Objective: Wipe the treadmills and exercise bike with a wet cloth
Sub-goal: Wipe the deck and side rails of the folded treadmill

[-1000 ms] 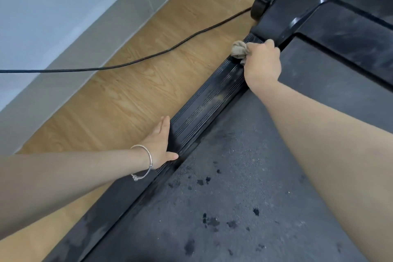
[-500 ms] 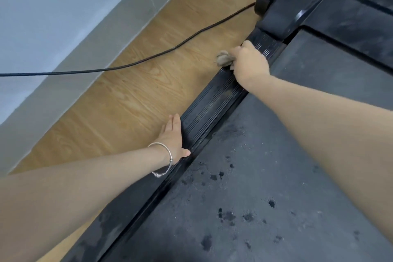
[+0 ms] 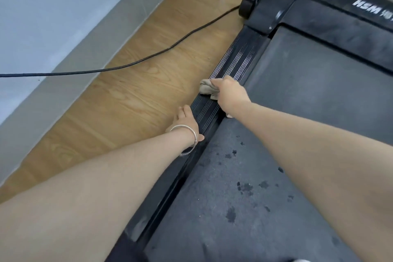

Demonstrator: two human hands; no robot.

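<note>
Beige cloth (image 3: 207, 89) on ribbed side rail (image 3: 223, 74), mid-stroke toward the near end.

Right hand (image 3: 230, 93) grips the bunched cloth, fingers clamped on it, pressing it onto the rail of the treadmill (image 3: 319, 91). A second ago the cloth sat up at the rail's far end by the motor cover (image 3: 340, 25); it has since slid back along the rail, closing on the left hand (image 3: 187, 123). Left hand lies flat on the rail's outer edge, fingers straight and together, bracing. Judgement: far stretch of rail wiped; near stretch under and behind the left hand remains. Belt (image 3: 244, 187) shows dark wet spots. Cable (image 3: 148, 59) lies on the floor (image 3: 127, 102), clear of the stroke.
</note>
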